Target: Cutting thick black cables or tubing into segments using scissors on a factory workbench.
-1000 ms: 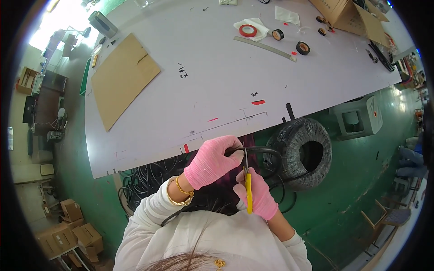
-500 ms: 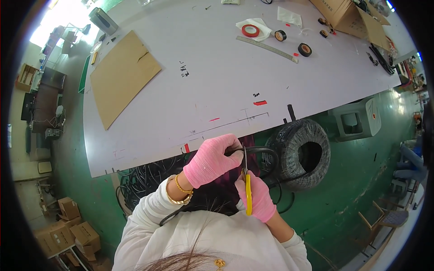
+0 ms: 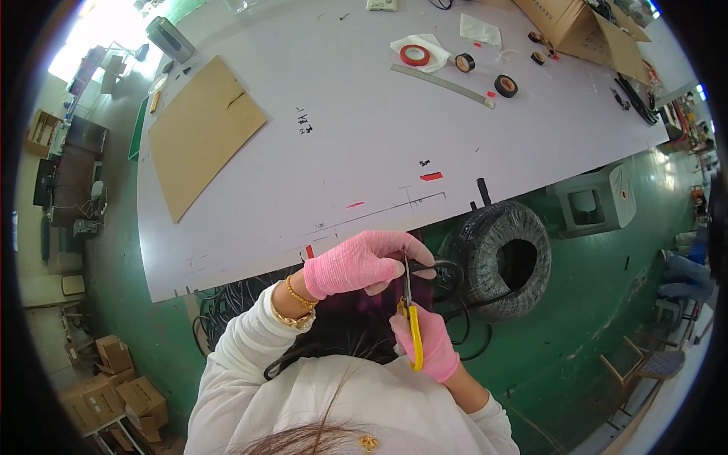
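Note:
My right hand (image 3: 431, 345), in a pink glove, is closed on the yellow handles of a pair of scissors (image 3: 415, 334). The blades point away from me, up beside the thumb of my left hand. My left hand (image 3: 360, 262), also gloved in pink, reaches across from the left with its fingers curled past the blades. Those fingers are around a black cable (image 3: 453, 267), which bends away to the right toward a wrapped coil (image 3: 491, 265). Where the blades meet the cable is partly covered by the left fingers.
A white table (image 3: 303, 174) spreads ahead, its near edge just beyond my hands. On it lie a cardboard sheet (image 3: 205, 133), a steel ruler (image 3: 444, 85) and several tape rolls (image 3: 506, 86). Loose cables (image 3: 239, 307) bunch under the edge. A grey stool (image 3: 599, 199) stands right.
My left fingers have straightened and reach farther right past the blades. The scissors have dropped slightly toward me with my right hand.

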Tool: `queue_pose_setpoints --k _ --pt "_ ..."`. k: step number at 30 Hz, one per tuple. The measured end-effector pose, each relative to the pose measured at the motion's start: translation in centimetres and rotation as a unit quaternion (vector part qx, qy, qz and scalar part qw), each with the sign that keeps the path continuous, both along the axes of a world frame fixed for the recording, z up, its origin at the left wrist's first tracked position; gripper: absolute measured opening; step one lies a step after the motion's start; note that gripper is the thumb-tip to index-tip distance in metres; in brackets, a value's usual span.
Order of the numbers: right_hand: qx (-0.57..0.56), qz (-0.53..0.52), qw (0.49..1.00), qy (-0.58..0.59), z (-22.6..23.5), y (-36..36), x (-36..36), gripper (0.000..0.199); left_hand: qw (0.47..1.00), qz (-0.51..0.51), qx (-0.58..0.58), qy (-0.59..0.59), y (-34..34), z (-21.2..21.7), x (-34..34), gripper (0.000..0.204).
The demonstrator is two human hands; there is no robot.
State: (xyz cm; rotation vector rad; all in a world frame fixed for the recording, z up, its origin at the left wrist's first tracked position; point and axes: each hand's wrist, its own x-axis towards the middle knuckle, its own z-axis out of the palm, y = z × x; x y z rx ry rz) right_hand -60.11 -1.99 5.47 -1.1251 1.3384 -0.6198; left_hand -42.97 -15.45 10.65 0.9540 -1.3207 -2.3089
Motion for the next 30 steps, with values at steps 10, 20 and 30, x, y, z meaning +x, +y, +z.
queue_pose_setpoints --k 10,20,30 --pt "-0.118 -0.135 0.983 -0.046 -2.0 1.3 -5.0 0.016 0.999 0.030 -0.036 0.024 -0.8 -0.7 -0.1 0.040" --pt "0.111 -0.140 0.907 -0.382 -2.2 -3.6 -1.9 0.013 0.990 0.086 -0.106 0.026 6.7 -2.3 15.5 0.046" --pt "-0.067 0.141 0.937 -0.313 3.2 -5.0 10.2 0.022 0.884 0.433 -0.147 -0.095 10.0 4.6 7.9 0.015"
